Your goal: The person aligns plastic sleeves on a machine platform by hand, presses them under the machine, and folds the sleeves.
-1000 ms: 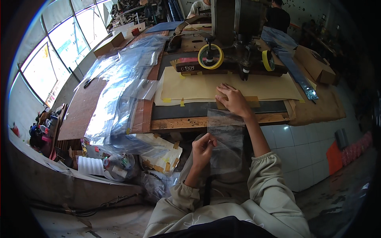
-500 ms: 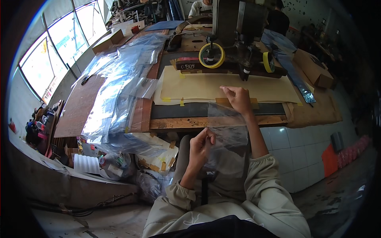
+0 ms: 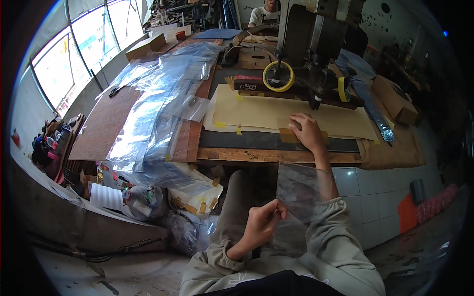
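Note:
My left hand is low in front of my lap. Its thumb and fingers pinch the left edge of a clear plastic sheet, which spreads right and passes in front of my right forearm. My right hand is over the front edge of the cream sheet on the press bed, its fingers curled down beside a strip of brown tape. A faint see-through edge shows by its fingertips, but I cannot make out what they hold. Above stands a dark press head with a bar.
Yellow tape rolls hang on the press. Clear plastic sheets cover the table's left side, with black scissors beyond. Cardboard boxes stand on the right and far left. A person is behind the press.
My left hand has come down and right, nearer my body, with the clear sheet. My right hand has lowered onto the front of the cream sheet. The whole view has shifted slightly.

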